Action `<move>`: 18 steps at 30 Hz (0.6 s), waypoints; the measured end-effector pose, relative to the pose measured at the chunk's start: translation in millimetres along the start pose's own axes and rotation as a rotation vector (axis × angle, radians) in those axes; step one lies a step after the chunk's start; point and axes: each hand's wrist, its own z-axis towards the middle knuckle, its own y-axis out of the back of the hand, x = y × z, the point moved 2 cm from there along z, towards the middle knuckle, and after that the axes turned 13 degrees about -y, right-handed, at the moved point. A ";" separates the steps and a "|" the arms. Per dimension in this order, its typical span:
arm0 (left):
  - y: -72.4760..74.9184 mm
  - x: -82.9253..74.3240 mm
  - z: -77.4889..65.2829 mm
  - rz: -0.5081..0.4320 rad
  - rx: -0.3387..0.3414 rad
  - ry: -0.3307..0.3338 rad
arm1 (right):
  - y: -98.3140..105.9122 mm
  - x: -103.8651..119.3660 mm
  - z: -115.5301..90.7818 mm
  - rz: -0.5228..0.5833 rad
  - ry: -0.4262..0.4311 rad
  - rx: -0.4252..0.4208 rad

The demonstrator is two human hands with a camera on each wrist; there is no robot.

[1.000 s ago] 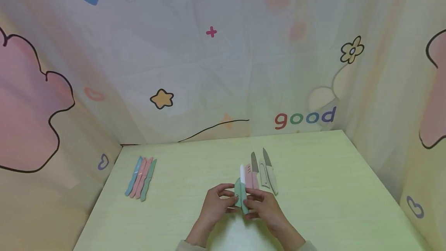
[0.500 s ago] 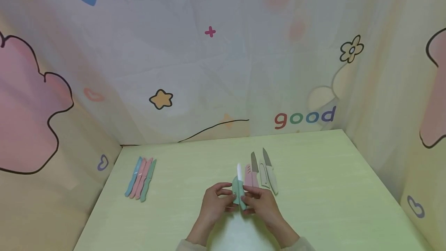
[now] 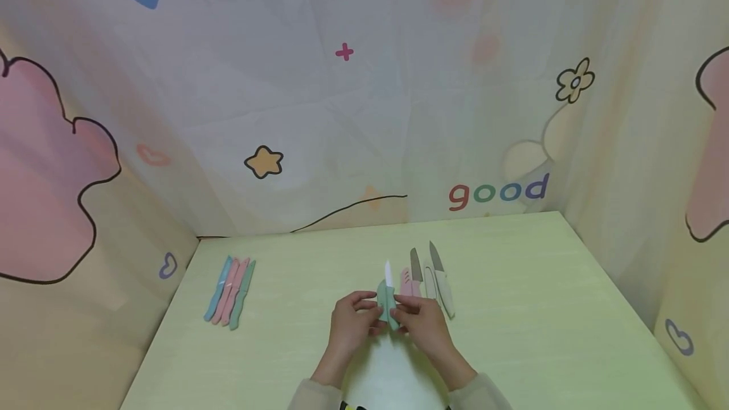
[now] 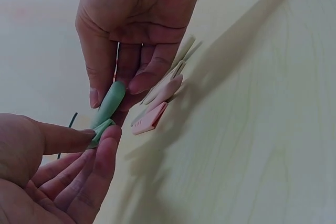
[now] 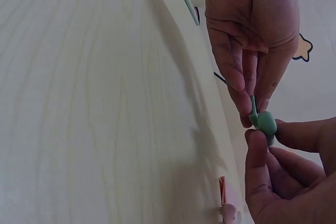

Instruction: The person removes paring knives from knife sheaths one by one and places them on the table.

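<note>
In the head view my left hand (image 3: 350,324) pinches a green blade sheath (image 3: 381,301) between thumb and fingers. My right hand (image 3: 424,321) grips the green handle of a small knife (image 3: 393,309), whose white blade points away from me. Knife and sheath stand side by side, nearly parallel, above the table. From the left wrist, the rounded end of the knife handle (image 4: 111,100) shows right beside the sheath (image 4: 102,129). Just beyond the right hand lie a pink-handled knife (image 3: 416,267) and its pink sheath (image 3: 406,283), slotted near the tip.
Right of the pink pair, a pale grey-green knife (image 3: 445,293) lies by its matching sheath (image 3: 431,283). Several slim knife-shaped things in blue (image 3: 219,290), pink and green rest in a row at the table's left. Printed fabric walls (image 3: 364,112) surround the pale table (image 3: 541,334).
Both hands have moved slightly away from me and a little left, carrying the green knife and sheath along. The knives lying on the table have stayed put.
</note>
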 end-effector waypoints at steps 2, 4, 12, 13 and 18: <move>-0.3 -0.3 2.4 0.006 -0.007 0.001 | -0.9 1.7 1.5 -0.015 -0.001 -0.018; -0.5 0.0 4.4 0.007 -0.013 -0.001 | -1.6 3.3 2.5 -0.024 -0.008 -0.035; -0.9 4.3 10.1 0.010 -0.029 0.000 | -2.5 8.2 4.9 -0.045 0.021 -0.070; -1.0 4.7 10.7 0.011 -0.031 0.001 | -2.4 8.7 5.1 -0.045 0.024 -0.073; -1.4 4.5 12.4 0.016 -0.040 0.003 | -2.2 7.0 10.6 -0.047 0.012 -0.090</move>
